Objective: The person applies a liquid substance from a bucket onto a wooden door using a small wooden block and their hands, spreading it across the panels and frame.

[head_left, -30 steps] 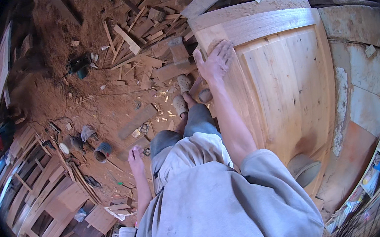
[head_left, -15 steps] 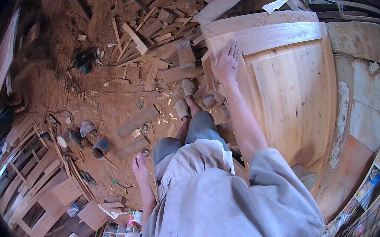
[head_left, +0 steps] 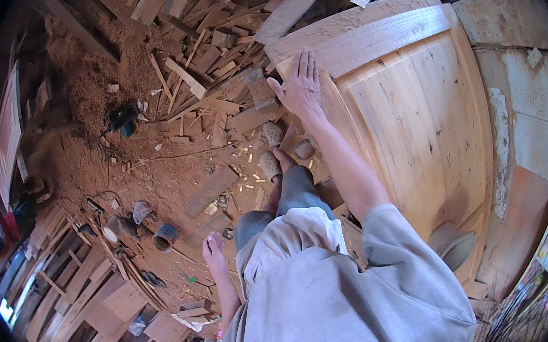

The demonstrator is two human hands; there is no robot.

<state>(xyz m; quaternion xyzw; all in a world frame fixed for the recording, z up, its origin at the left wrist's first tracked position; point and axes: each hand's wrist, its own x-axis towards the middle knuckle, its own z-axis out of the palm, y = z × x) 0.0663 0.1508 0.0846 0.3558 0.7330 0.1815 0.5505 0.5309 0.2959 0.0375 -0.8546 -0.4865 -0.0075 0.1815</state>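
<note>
My right hand (head_left: 302,89) lies flat on the upper left corner of a pale wooden door (head_left: 411,136), its fingers stretched out and the thumb apart. The door has a raised plank panel and a curved light board (head_left: 391,42) across its far end. It leans or stands to my right; what bears it is hidden. My left hand (head_left: 214,247) hangs low by my left side, away from the door, with its fingers curled in. Whether anything small is inside those fingers cannot be made out.
Wood offcuts (head_left: 209,64) are heaped ahead. A dark power tool (head_left: 124,120) sits on the sawdust-covered ground. To the left are a bucket (head_left: 165,238), a loose board (head_left: 211,192) and stacked wooden frames (head_left: 90,324). Worn sheets (head_left: 537,96) stand along the right.
My right hand stays flat on the door's corner, its fingers a little more spread. My left hand remains low and curled. The whole view has shifted and turned slightly.
</note>
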